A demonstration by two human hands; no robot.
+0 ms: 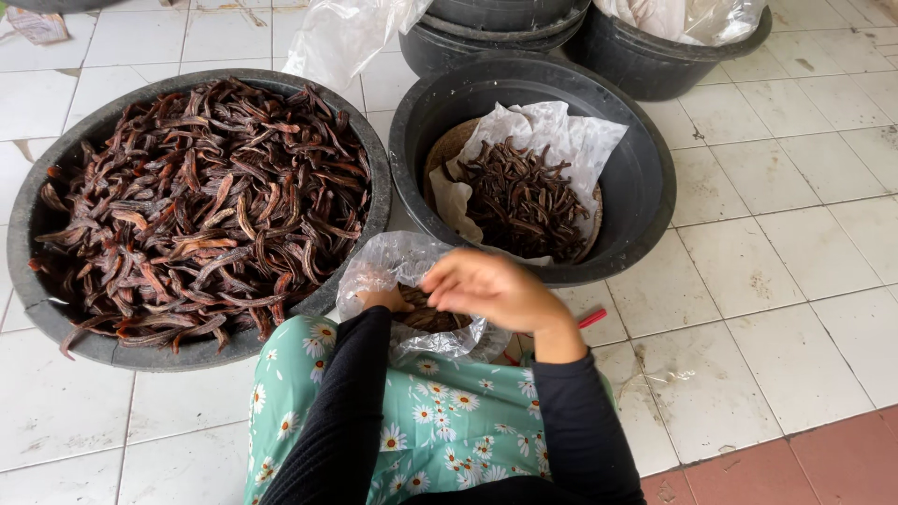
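Between 2 black tubs (pixel 645 178) of dried brown pods (pixel 201 206), both hands (pixel 458 292) grip a clear plastic bag (pixel 412 271) holding pods.

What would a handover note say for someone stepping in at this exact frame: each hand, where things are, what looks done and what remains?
Left hand: mostly hidden, grip on the clear plastic bag on the lap.
Right hand: over the bag's mouth, fingers curled; whether it holds anything cannot be told.
Bag: already holds some dark dried pods.
Large black basin, on the left: heaped with the same pods.
Smaller black basin, ahead: a modest pile on white paper.
Done: the bag has some pods in it. Left: both basins still hold pods.
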